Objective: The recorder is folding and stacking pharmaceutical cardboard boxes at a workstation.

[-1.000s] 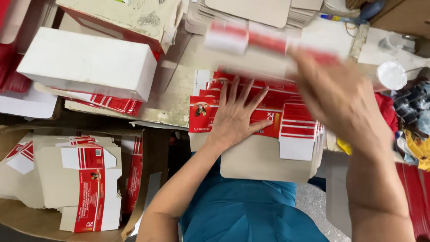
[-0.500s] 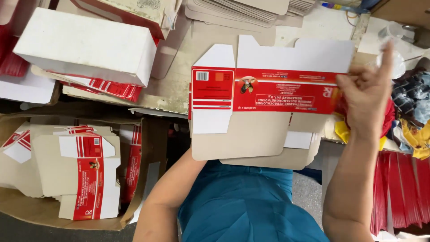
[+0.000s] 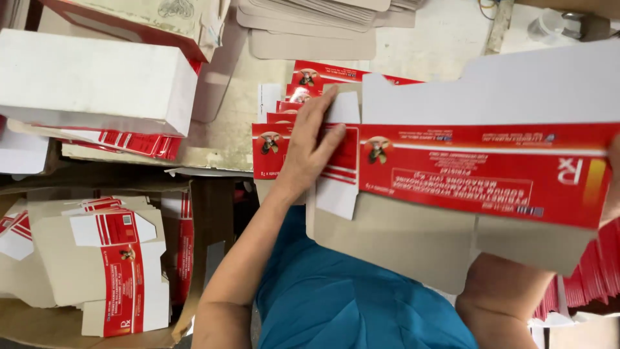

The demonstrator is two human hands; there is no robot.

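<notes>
Flat red-and-white carton blank [image 3: 478,161], large, unfolded, held up at right. Stack of matching red-and-white blanks [image 3: 290,123] on desk, centre, fanned. Closed white box [image 3: 97,81], upper left. Folded red-and-white cartons [image 3: 110,265] heaped in brown box, lower left.

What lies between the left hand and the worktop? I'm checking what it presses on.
In the head view, the left hand rests on a fanned stack of red-and-white flat cartons.
</notes>
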